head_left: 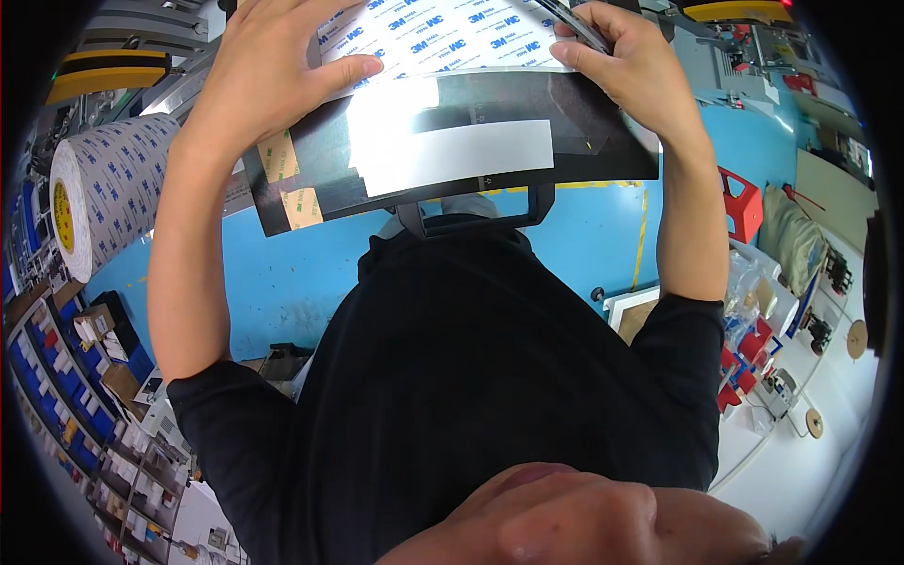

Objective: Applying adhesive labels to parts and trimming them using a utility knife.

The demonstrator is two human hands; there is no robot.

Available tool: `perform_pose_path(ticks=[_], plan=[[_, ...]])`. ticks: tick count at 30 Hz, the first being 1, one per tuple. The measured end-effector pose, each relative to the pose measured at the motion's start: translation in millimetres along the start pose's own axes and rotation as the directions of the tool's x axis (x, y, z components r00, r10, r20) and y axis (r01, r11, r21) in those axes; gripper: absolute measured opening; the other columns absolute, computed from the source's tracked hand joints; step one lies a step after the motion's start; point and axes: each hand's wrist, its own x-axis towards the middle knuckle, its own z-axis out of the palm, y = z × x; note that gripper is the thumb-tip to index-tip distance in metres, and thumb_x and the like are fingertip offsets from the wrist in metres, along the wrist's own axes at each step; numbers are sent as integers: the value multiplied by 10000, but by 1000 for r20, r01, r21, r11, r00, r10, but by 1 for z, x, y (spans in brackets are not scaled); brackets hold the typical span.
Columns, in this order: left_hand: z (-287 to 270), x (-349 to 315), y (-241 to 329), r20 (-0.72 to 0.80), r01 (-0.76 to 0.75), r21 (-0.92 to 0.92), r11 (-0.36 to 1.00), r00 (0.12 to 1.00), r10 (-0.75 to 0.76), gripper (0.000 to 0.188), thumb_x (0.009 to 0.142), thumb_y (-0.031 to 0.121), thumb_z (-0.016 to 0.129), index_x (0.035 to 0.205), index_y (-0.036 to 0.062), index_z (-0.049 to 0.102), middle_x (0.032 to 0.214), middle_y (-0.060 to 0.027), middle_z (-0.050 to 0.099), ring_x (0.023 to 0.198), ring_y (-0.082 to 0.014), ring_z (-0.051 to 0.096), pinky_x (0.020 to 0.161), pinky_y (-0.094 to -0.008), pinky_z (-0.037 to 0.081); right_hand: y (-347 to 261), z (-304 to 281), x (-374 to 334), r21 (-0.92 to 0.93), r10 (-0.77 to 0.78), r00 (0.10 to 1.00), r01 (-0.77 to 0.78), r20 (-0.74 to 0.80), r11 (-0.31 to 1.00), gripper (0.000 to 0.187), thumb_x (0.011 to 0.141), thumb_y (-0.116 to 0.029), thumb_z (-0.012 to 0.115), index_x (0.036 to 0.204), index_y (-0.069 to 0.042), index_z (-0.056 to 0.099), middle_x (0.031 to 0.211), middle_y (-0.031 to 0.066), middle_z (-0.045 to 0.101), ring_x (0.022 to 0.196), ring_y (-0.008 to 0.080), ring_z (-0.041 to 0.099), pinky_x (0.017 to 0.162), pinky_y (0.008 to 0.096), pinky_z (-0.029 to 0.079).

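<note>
A white sheet with blue print (433,38), like the release liner of adhesive tape, lies at the far side of a glossy black work surface (584,122). My left hand (268,80) reaches over its left part, thumb stretched out on the sheet and apart from the fingers, which the upper edge partly cuts off. At the sheet's right edge, my right hand (636,66) is closed round a slim dark metal tool (574,24) that points up and left; its exact kind is unclear. The right thumb rests by the sheet's edge.
A white paper strip (461,155) lies on the black surface. Tan tape pieces (303,207) stick to its left corner. A big roll of printed liner (118,193) is at the left. A red stool-like object (741,205) and shelves with blue bins (80,377) stand farther out.
</note>
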Motion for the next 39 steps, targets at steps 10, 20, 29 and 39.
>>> perform_pose_path(ticks=[10,20,29,39], plan=[[-2,0,4,0,32,14,999,999,-32,627,810,368,775,1331,61,612,1485,-177,475,1382,-354,409,1162,-463,320,-5,-13,10,701,47,997,-81,67,709,156,874,-129,751,966,-22,682,684,-29,593,483,19,448,426,161,301],[4,-1,5,-34,59,-35,998,998,-60,637,797,374,793,1341,95,612,1497,-177,467,1394,-359,403,1167,-470,317,-1,-18,17,336,-87,994,57,73,940,123,845,-119,725,877,-14,670,743,-5,606,702,73,535,642,228,428],[9,-3,-5,-52,-24,-80,997,998,19,631,818,344,784,1365,95,591,1511,-176,450,1402,-360,390,1169,-460,319,5,-8,6,40,-3,998,0,66,999,233,819,-178,732,818,13,598,674,82,574,656,151,539,626,324,451],[25,-2,-27,-167,-195,-64,979,969,182,558,855,336,741,1330,72,616,1468,-191,485,1367,-364,421,1149,-458,320,-12,-12,1,-44,7,998,-4,65,999,270,822,-201,736,838,32,600,722,139,600,695,205,581,674,347,472]])
